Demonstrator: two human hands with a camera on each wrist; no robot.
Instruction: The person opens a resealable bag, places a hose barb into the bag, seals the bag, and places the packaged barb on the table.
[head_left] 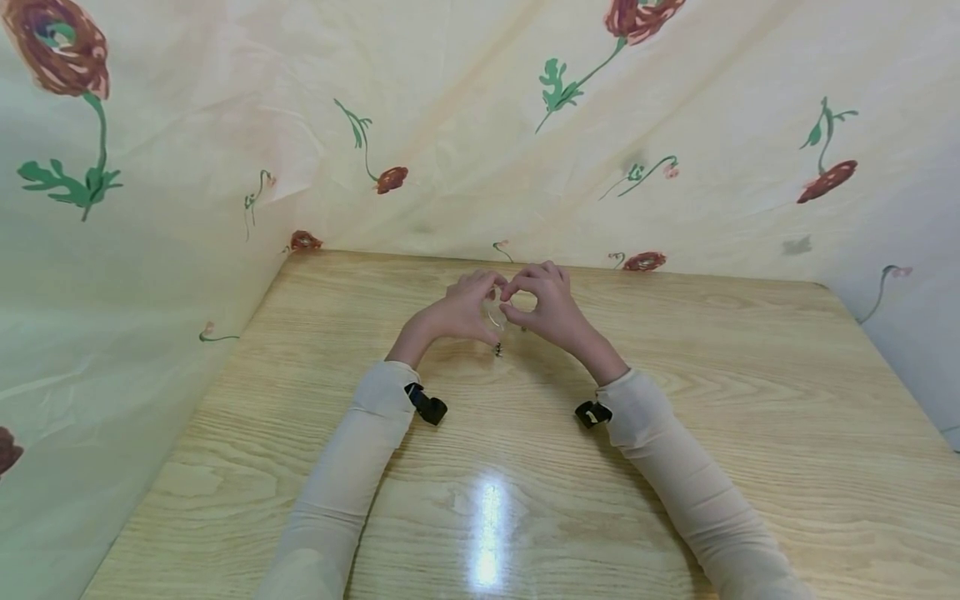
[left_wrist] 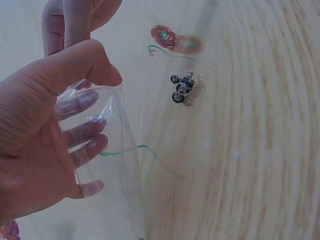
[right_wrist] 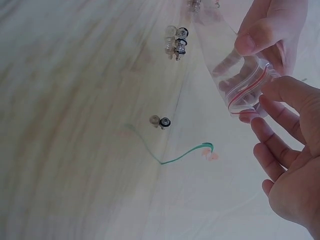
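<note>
A clear zip bag (right_wrist: pixel 220 55) with a red line along its closure is between both hands. My left hand (left_wrist: pixel 35 130) holds it near the mouth, thumb on the near side, and the other fingers show through the plastic. At the zip edge my right hand (right_wrist: pixel 300 155) pinches the bag between thumb and forefinger; its remaining fingers are loosely bent. In the head view the left hand (head_left: pixel 465 308) and right hand (head_left: pixel 547 307) meet above the table's far part. Close by lie small metal fittings with black rings (left_wrist: pixel 182 87), several of them showing in the right wrist view.
The wood-grain table (head_left: pixel 525 500) is glossy and mirrors nearby things. A flowered curtain (head_left: pixel 450 125) hangs along its back and left side. Each wrist wears a black camera mount, the left mount (head_left: pixel 429 407) and the right mount (head_left: pixel 592 413).
</note>
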